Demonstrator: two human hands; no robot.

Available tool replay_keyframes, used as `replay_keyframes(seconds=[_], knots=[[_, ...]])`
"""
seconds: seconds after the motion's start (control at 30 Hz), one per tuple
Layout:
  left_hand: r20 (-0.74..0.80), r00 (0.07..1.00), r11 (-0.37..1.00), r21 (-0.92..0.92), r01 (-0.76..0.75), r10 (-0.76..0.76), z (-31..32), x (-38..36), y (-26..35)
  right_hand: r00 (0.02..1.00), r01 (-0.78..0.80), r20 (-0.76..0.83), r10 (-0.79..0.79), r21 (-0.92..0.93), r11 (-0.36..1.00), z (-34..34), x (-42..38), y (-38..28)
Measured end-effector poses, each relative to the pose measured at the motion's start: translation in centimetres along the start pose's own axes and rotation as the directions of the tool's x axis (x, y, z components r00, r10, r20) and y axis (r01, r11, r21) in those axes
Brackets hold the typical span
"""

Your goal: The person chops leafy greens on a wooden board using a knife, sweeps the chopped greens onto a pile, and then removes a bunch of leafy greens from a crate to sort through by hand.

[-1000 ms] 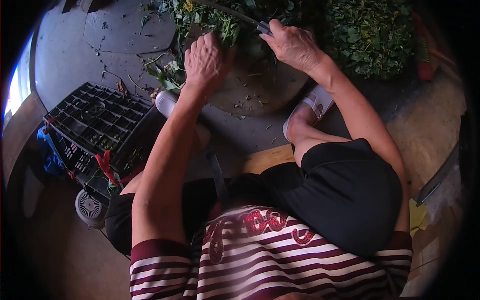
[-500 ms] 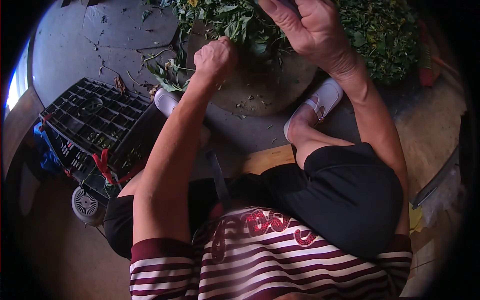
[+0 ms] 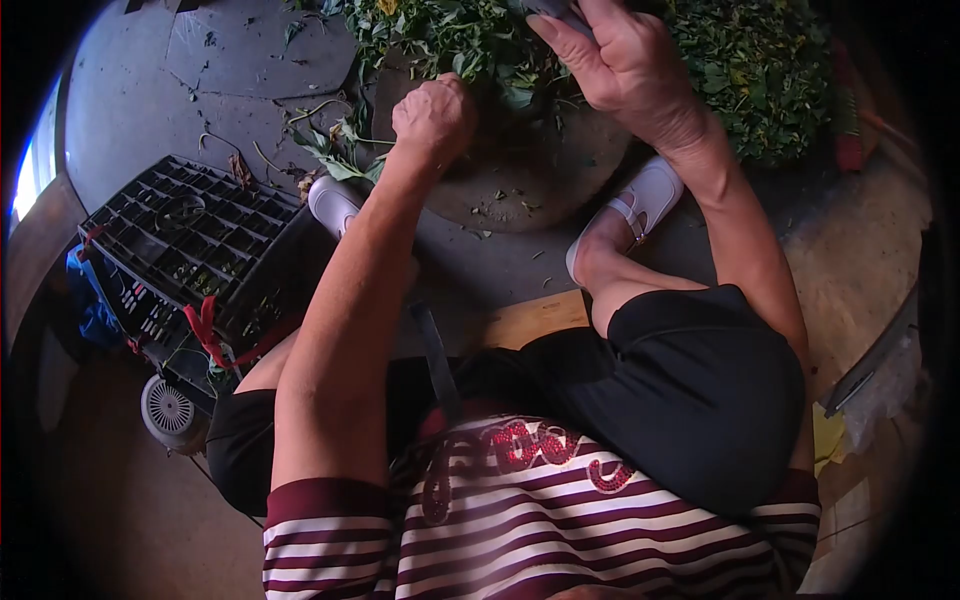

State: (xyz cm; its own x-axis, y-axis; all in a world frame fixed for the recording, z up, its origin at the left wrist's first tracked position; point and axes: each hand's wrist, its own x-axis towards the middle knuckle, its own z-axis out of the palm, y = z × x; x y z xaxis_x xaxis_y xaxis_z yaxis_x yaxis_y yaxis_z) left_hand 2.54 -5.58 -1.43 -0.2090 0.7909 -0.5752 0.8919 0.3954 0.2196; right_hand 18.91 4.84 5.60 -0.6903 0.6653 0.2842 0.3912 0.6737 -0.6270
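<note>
My left hand [image 3: 434,118] is closed in a fist over the near side of a heap of green leaves [image 3: 450,40]. It grips leafy stems [image 3: 372,140], whose ends stick out to its left. Under it lies a round board [image 3: 530,190] sprinkled with leaf scraps. My right hand [image 3: 632,62] is raised at the top, to the right of the left one. Its fingers wrap round a dark grey tool [image 3: 560,10], mostly cut off by the upper edge, so its kind does not show.
A pile of chopped leaves [image 3: 765,80] lies at the upper right. To the left stands a black plastic crate [image 3: 185,225] with red ties [image 3: 205,325], beside a small grey fan-like device [image 3: 172,408]. My feet in white shoes [image 3: 625,215] flank the board. Scraps litter the grey floor [image 3: 260,60].
My right hand has come down slightly with the dark tool, more of which shows. My left hand has shifted very little and stays closed at the leaves.
</note>
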Motion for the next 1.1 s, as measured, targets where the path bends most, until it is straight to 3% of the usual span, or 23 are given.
replay_keyframes(seconds=[0.07, 0.13, 0.2, 0.23, 0.33, 0.5, 0.53, 0.57, 0.63, 0.7, 0.73, 0.9, 0.97, 1.03, 1.1], knots=[[0.005, 1.000, 1.000, 0.000, 0.009, -0.009, -0.3, 0.1, 0.1, 0.983, 0.122, -0.151, -0.107, 0.094, 0.988, -0.5, 1.0, -0.9], [0.043, 0.998, 0.999, -0.018, 0.035, -0.034, -0.5, 0.1, 0.2, 0.982, 0.144, -0.134, -0.130, 0.101, 0.984, 0.0, -0.2, -0.5], [0.055, 0.998, 0.999, -0.020, 0.042, -0.041, -0.6, 0.1, 0.4, 0.990, -0.124, 0.085, 0.115, 0.104, 0.987, 2.1, -3.2, 0.5], [0.066, 0.997, 0.999, -0.022, 0.050, -0.048, -0.7, 0.1, 0.4, 0.960, -0.169, 0.222, 0.169, -0.020, 0.985, 3.2, -4.7, 1.6], [0.061, 0.997, 0.999, -0.015, 0.049, -0.048, -0.2, 0.1, 0.0, 0.903, -0.222, 0.346, 0.255, -0.134, 0.966, 4.1, -5.8, 2.4], [-0.084, 0.996, 0.995, -0.091, -0.041, 0.033, 0.3, -3.4, -1.2, 0.896, -0.250, 0.348, 0.275, -0.113, 0.961, 3.9, -5.4, 2.5], [-0.201, 0.974, 0.990, -0.077, -0.118, 0.100, 0.9, -4.1, -1.8, 0.886, -0.268, 0.360, 0.293, -0.119, 0.956, 3.8, -5.4, 2.5], [-0.316, 0.934, 0.979, -0.055, -0.194, 0.167, 1.4, -4.5, -2.3, 0.888, -0.271, 0.354, 0.294, -0.116, 0.956, 3.9, -5.5, 2.7], [-0.336, 0.925, 0.980, -0.036, -0.198, 0.175, 2.6, -5.0, -3.3, 0.926, -0.232, 0.287, 0.247, -0.085, 0.969, 4.2, -5.9, 3.2], [-0.169, 0.977, 0.991, 0.071, -0.116, 0.127, 2.7, -5.3, -3.3, 0.931, -0.234, 0.273, 0.244, -0.068, 0.970, 4.2, -6.1, 3.2], [-0.132, 0.989, 0.998, 0.030, -0.063, 0.067, 2.4, -5.4, -2.8, 0.935, -0.230, 0.267, 0.235, -0.051, 0.972, 4.1, -6.0, 3.3], [-0.071, 0.997, 0.999, -0.029, 0.031, -0.033, 1.8, -3.8, -1.7, 0.918, -0.304, 0.287, 0.275, 0.061, 0.951, 1.7, -4.1, 1.7], [-0.060, 0.996, 0.991, -0.120, 0.055, -0.062, 1.5, -2.9, -1.0, 0.962, -0.245, 0.155, 0.227, 0.108, 0.964, 0.6, -2.8, 0.6], [-0.069, 0.994, 0.981, -0.181, 0.076, -0.090, 1.3, -2.4, -0.3, 0.974, -0.200, 0.137, 0.183, 0.122, 0.972, -0.8, -1.1, -0.3], [-0.078, 0.989, 0.966, -0.240, 0.100, -0.122, 1.0, -2.0, -0.1, 1.000, -0.015, -0.012, 0.017, 0.160, 0.987, -1.5, 0.3, -1.0]])
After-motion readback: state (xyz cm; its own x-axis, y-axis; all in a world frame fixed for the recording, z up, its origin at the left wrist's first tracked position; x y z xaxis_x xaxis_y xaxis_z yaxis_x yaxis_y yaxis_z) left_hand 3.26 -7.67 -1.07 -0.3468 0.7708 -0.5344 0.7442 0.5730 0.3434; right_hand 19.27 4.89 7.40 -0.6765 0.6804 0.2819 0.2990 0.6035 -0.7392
